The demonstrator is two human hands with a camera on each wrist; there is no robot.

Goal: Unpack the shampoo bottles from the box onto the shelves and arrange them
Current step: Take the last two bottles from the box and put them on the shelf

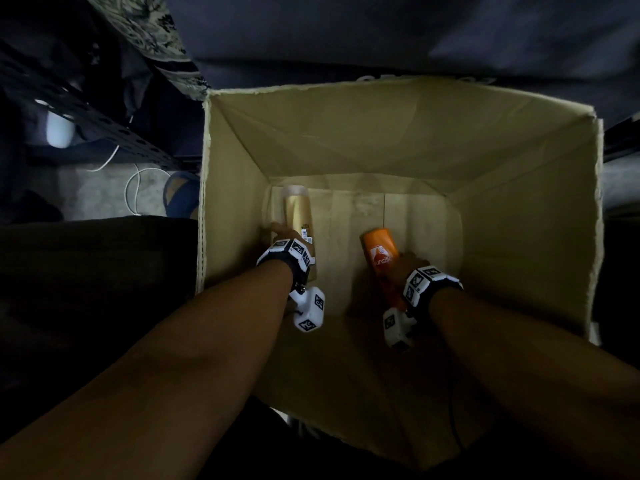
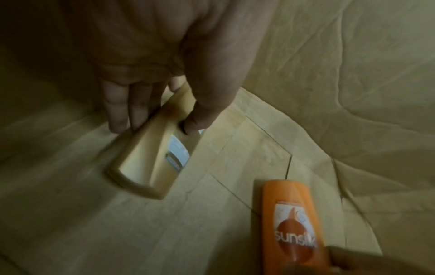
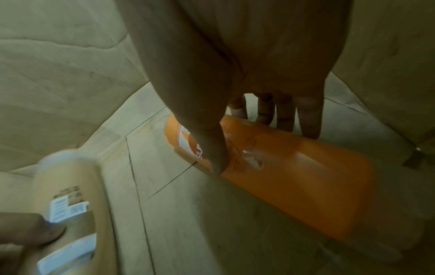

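Left hand (image 2: 150, 61) grips the gold plastic shampoo bottle (image 2: 150, 160): thumb on one broad face by the white back label, fingers (image 2: 117, 111) curled along the opposite edge. Same hold in the head view, left hand (image 1: 289, 242) round the lower part of the gold bottle (image 1: 297, 216), pale cap end pointing to the far wall. Bottle is low in the box by the left wall; whether it rests on the floor or is just off it, cannot tell.

Right hand (image 3: 247, 65) grips the orange plastic Sunsilk shampoo bottle (image 3: 294, 176), thumb across the front label, four fingers (image 3: 308, 121) down over the far edge. Head view: right hand (image 1: 408, 266) round the orange bottle (image 1: 379, 252), which is tilted, rounded end up and away from the wrist. Sits right of centre in the box, well apart from the gold one.

Both bottles are inside the open brown cardboard box (image 1: 519, 237), deep, flaps up, taped seam on the floor. No other bottles visible in it.

Outside left: dark perforated metal shelf upright (image 1: 104, 123), white cable (image 1: 133, 188) on the grey floor, blue slipper (image 1: 181, 195) beside the box wall. Both wrists wear white marker-cube bands.
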